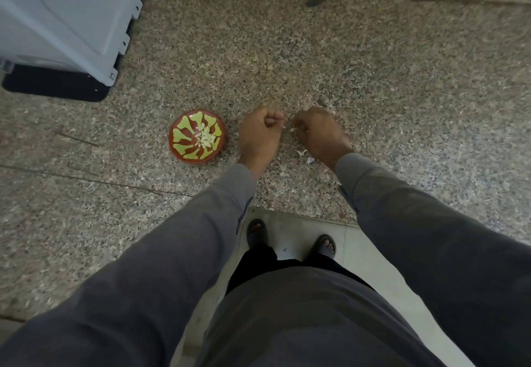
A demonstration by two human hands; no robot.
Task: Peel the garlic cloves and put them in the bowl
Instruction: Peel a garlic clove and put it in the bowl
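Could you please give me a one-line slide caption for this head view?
Both hands peel garlic beside a bowl of peeled cloves.

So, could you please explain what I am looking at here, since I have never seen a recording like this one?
There is no machine. A person wears a camera on the head, so this single picture looks down over their grey sleeves at a speckled stone counter. The left hand and the right hand are close together, fingers curled, apparently working a small pale piece between them; it is too small to say whether it is a clove or its skin. Left of the hands stands a red bowl with green markings, holding peeled garlic cloves. Bits of papery white skin lie near the right wrist. A grey appliance stands at the far left. Below, you see the person's sandalled feet.
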